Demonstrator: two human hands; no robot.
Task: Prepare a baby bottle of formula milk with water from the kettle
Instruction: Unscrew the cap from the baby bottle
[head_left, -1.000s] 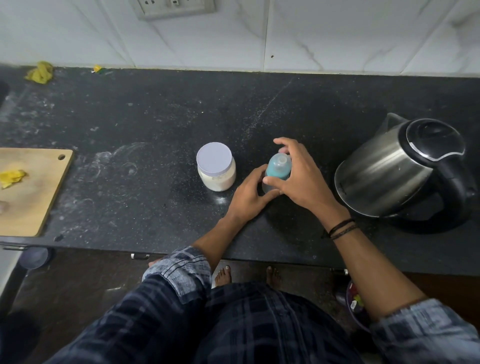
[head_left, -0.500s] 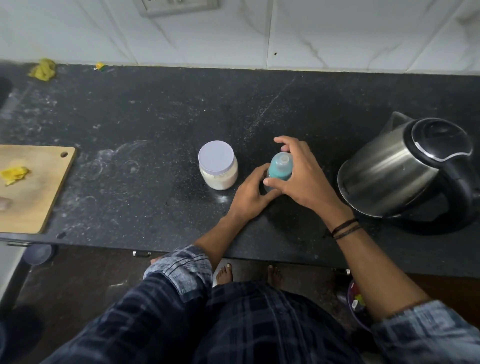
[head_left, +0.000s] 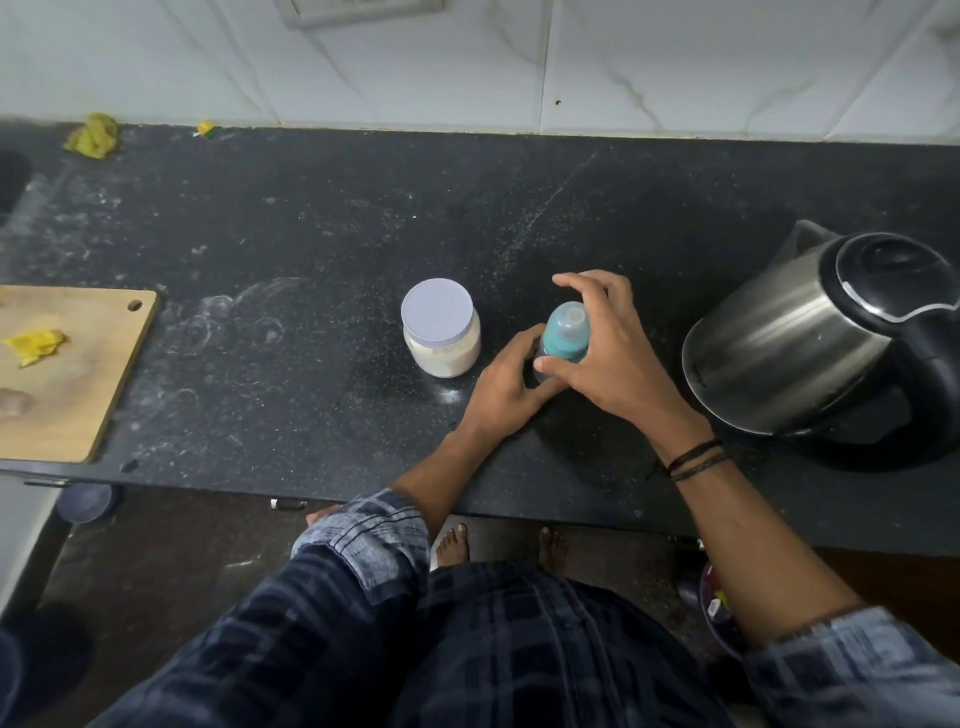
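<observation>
Nearest the camera, dark checked sleeves (head_left: 363, 540) are seen, rolled at the cuffs, and bare feet (head_left: 452, 543) are glimpsed on the floor below the front edge of the worktop (head_left: 291, 426), a black stone slab speckled and dusted with pale powder. Black thread bands (head_left: 693, 460) are worn on the right wrist. A small baby bottle (head_left: 566, 332) is stood upright on the worktop near its middle, its long axis vertical and its translucent teat pointed up towards the camera, above a teal screw collar and a clear body. The clear lower body is clasped from the left by the left hand (head_left: 506, 387), its fingers wrapped round it. The right hand (head_left: 618, 358) is arched over the collar from the right, the thumb laid against the near side and the fingers curved round the far side. Just left of the bottle, apart from both hands, a squat round jar (head_left: 441, 335) of whitish powder is closed by a flat pale lid. To the right a brushed-steel kettle (head_left: 810, 332) with a black lid and handle is set. At the far left a wooden cutting board (head_left: 78, 384) carries a yellow scrap (head_left: 34, 345). Farther back a crumpled yellow cloth (head_left: 93, 135) lies by the white tiled wall (head_left: 675, 62).
</observation>
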